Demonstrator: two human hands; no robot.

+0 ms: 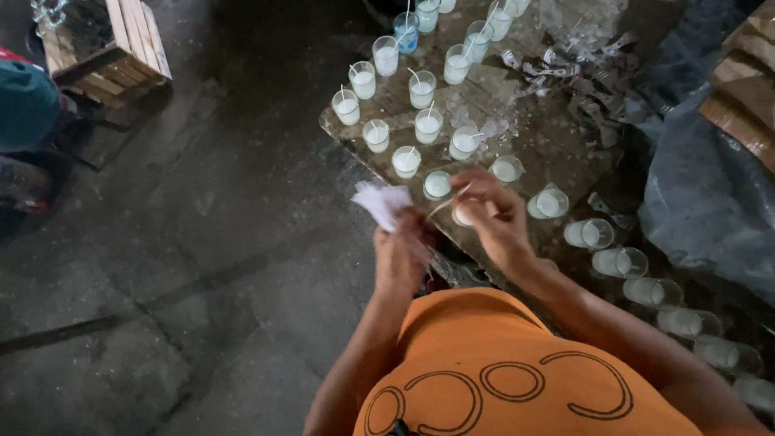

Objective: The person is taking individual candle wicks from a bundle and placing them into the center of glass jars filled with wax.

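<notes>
My left hand (400, 250) grips a bunch of white wicks (383, 202) that fan out above the fist. My right hand (494, 214) pinches a single thin wick (449, 202) between its fingertips, just over a small glass of white wax (462, 215) at the near edge of a low board (557, 153). Several glasses of white wax (420, 89) stand in rows on that board, those at the far end with a wick sticking up. The nearer glasses (549, 202) show plain wax.
A heap of small metal wick tabs (581, 81) lies at the board's far right. Grey sheeting (702, 186) covers the right side. A wooden crate (109, 48) stands at the top left on the concrete floor (202, 266). A dark teal object (24, 105) sits at the left edge.
</notes>
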